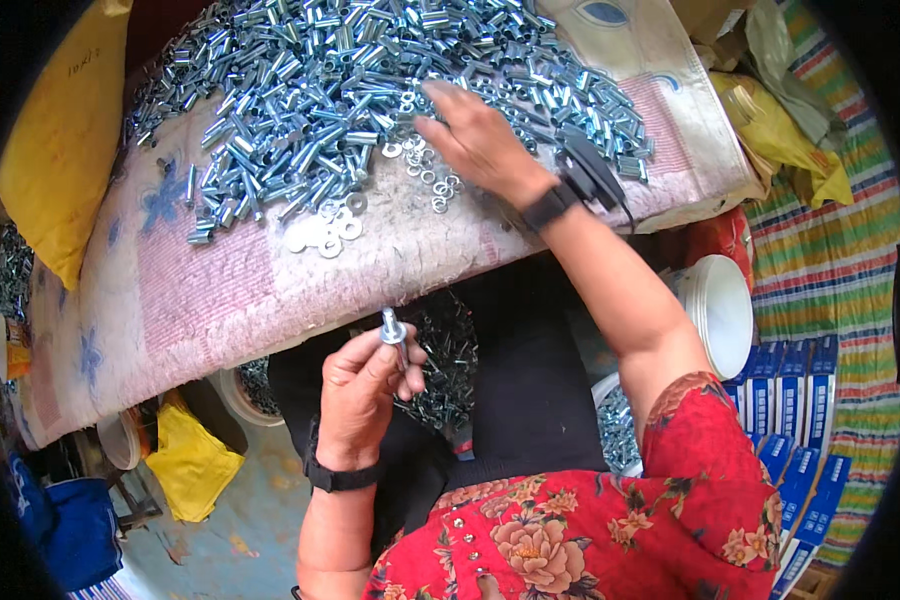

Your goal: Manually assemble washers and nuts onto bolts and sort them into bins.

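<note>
My left hand (363, 385) is in front of the table's near edge, its fingers closed round a silvery bolt (391, 328) with a washer on it. The bolt stands upright, its end above the thumb. My right hand (482, 145) reaches over the table, finger and thumb apart, beside a scatter of small ring washers (438, 190). Nothing shows between its fingers. Flat washers (327, 232) lie in a small heap nearer the table edge. Behind them spreads a large pile of shiny metal sleeves and bolts (320, 120).
A patterned cloth (210, 270) covers the table. A dark handheld device (590, 165) lies by my right wrist. Yellow bags (65, 150) hang at the left. Below stand a white bucket (722, 315), blue boxes (795, 390) and a container of dark metal parts (445, 360).
</note>
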Available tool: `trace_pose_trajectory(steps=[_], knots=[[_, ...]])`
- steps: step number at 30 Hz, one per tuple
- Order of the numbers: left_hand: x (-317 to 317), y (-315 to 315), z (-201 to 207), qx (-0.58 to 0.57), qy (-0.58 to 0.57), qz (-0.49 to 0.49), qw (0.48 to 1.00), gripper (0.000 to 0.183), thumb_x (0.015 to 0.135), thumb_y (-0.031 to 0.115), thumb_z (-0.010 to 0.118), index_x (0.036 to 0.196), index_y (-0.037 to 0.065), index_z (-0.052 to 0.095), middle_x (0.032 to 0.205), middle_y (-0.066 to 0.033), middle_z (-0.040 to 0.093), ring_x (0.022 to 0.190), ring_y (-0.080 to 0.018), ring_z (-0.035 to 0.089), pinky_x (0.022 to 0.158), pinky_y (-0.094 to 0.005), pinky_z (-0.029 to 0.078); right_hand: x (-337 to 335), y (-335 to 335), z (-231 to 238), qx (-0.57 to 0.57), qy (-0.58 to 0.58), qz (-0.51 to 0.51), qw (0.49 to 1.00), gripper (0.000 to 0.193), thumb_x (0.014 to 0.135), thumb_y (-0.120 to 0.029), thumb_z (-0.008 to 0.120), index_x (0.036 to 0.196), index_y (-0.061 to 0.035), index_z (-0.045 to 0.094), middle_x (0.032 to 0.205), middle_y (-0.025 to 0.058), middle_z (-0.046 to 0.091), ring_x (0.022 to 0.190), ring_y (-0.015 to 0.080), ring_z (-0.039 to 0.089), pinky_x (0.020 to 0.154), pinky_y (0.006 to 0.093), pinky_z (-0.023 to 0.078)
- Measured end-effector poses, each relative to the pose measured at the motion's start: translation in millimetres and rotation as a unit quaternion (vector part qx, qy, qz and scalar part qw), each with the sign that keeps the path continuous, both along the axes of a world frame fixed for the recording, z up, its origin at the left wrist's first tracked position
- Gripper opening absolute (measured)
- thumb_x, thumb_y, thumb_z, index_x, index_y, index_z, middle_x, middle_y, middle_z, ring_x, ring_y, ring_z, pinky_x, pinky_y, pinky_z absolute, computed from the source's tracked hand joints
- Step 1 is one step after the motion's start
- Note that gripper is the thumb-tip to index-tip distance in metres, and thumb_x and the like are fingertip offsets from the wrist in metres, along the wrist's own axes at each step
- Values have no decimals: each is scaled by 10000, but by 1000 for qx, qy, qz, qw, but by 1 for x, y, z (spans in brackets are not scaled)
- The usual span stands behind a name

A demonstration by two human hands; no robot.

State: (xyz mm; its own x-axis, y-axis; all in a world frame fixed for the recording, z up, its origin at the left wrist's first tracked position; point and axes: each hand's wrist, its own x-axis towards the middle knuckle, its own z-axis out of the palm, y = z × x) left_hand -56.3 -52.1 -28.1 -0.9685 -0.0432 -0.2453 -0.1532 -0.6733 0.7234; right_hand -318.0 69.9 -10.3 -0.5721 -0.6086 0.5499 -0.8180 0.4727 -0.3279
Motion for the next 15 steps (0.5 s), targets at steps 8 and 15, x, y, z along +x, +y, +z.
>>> trace_pose_trajectory(steps=[8, 15], knots=[[7, 8, -1, -2, -6, -6, 1000, 266, 866, 157, 559, 1046, -37, 582, 825, -120, 639, 604, -144, 592, 506, -204, 432, -24, -8, -7, 153, 26, -61, 986, 527, 867, -462, 419, 1138, -20, 514, 1217, 164, 486, 1173, 302, 412, 998, 410, 304], [17, 20, 3, -10, -4, -23, 1000, 263, 871, 166, 551, 1037, -35, 581, 815, -118, 638, 593, -145, 588, 493, -205, 430, 34, 53, 2, 224, 21, 31, 974, 594, 887, -470, 371, 1291, -34, 397, 1369, 146, 346, 1302, 270, 263, 1053, 412, 224]])
